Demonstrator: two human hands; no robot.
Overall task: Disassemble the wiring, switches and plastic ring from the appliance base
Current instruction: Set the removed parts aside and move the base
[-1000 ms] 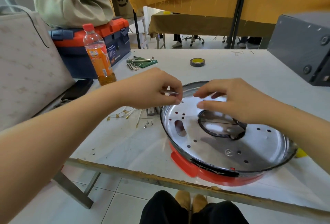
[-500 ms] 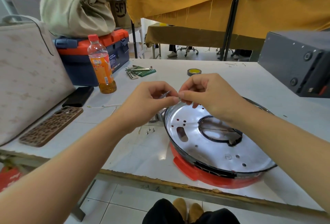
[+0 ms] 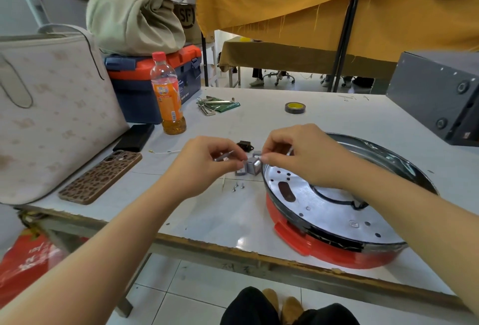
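– Over the left rim of the appliance base (image 3: 334,252), what are the hands doing?
– They are close together. The left hand (image 3: 207,162) pinches a thin metal tool (image 3: 223,157). The right hand (image 3: 302,153) pinches something tiny; I cannot tell what.
– And the switches (image 3: 249,166)?
– Small grey blocks, on the bench (image 3: 207,208) right under the fingers, beside the base.
– How to do it well?
– I think: hold tight, pull slowly, and keep the little screws (image 3: 238,187) from rolling away.
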